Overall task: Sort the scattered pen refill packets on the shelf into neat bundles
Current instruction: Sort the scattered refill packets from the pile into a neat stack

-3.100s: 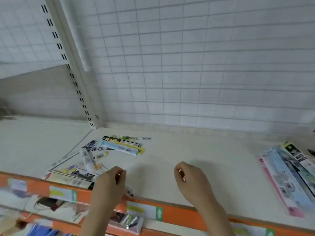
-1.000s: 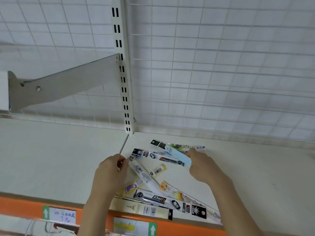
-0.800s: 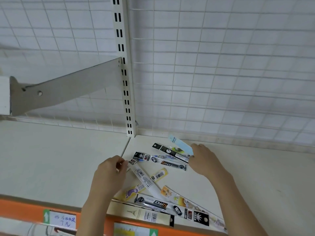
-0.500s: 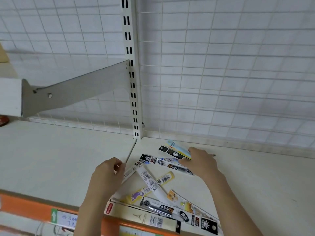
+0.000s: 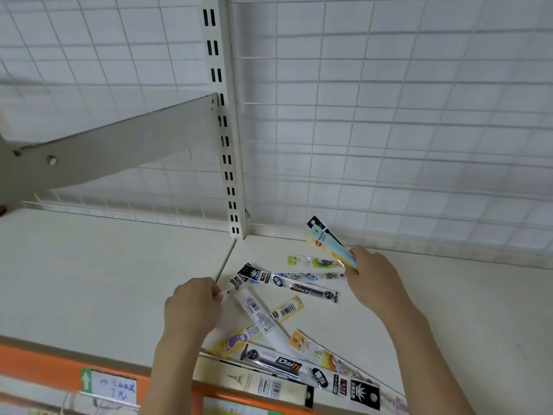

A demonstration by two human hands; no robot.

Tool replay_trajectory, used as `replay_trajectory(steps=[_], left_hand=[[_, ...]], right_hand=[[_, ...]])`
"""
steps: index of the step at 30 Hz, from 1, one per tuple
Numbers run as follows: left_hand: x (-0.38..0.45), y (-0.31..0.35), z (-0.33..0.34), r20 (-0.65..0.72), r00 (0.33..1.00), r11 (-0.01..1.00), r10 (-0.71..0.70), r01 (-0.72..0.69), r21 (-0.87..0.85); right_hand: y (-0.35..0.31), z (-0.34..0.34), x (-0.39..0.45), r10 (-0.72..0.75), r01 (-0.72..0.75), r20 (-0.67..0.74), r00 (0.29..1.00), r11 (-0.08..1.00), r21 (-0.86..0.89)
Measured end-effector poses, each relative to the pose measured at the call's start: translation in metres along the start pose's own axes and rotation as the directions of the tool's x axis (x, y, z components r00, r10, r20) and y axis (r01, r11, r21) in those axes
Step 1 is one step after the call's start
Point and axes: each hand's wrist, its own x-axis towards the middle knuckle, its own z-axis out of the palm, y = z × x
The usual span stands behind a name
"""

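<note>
The refill packets (image 5: 269, 313) lie scattered on the white shelf (image 5: 104, 280), near its front edge and just right of the slotted upright (image 5: 227, 145). The right hand (image 5: 369, 278) is raised a little above the shelf and its fingers are curled round a few packets (image 5: 324, 239), which stick up and away toward the wire grid (image 5: 389, 115) at the back; a pale blue one lies on top and a black end shows behind it. The left hand (image 5: 191, 307) is closed, and its thumb and fingers pinch the clear end of a narrow packet (image 5: 233, 287) with a black label. Beside it a black packet (image 5: 287, 284) lies flat, and a white packet (image 5: 263, 320) with a barcode crosses over a yellow packet (image 5: 254, 327). More long packets (image 5: 311, 372) lie along the front edge, partly over the orange rail (image 5: 45, 366), which carries a price label (image 5: 115, 389). A grey bracket (image 5: 119, 148) comes out from the upright to the left.
</note>
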Motion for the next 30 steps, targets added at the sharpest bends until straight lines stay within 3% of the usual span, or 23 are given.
replay_trajectory(steps=[2, 6, 11, 17, 25, 30], left_hand=[[-0.001, 0.002, -0.002, -0.034, 0.999, 1.000, -0.010, 0.010, -0.003], [-0.004, 0.006, -0.012, -0.161, 0.983, 0.972, -0.085, 0.047, -0.229], [-0.005, 0.010, -0.018, -0.212, 0.969, 0.915, -0.130, 0.035, -0.401], [-0.004, 0.011, -0.011, -0.085, 0.996, 0.968, -0.040, 0.017, -0.252], [-0.017, 0.020, -0.005, 0.111, 0.991, 0.979, -0.076, 0.095, -0.181], [-0.018, 0.029, 0.004, 0.127, 0.989, 0.960, -0.076, 0.107, -0.260]], right_hand=[[0.004, 0.000, -0.004, 0.017, -0.019, 0.034, 0.999, 0.997, 0.076], [0.006, 0.002, -0.012, 0.051, -0.060, 0.045, 0.998, 0.974, 0.220], [-0.002, 0.009, -0.017, -0.031, 0.026, 0.037, 0.999, 0.991, 0.132], [-0.028, 0.020, -0.016, -0.112, 0.106, 0.150, 0.982, 0.993, 0.051], [-0.035, 0.028, -0.013, -0.106, 0.113, 0.208, 0.972, 0.993, -0.021], [-0.031, 0.030, -0.013, -0.075, 0.081, 0.180, 0.981, 0.996, -0.030]])
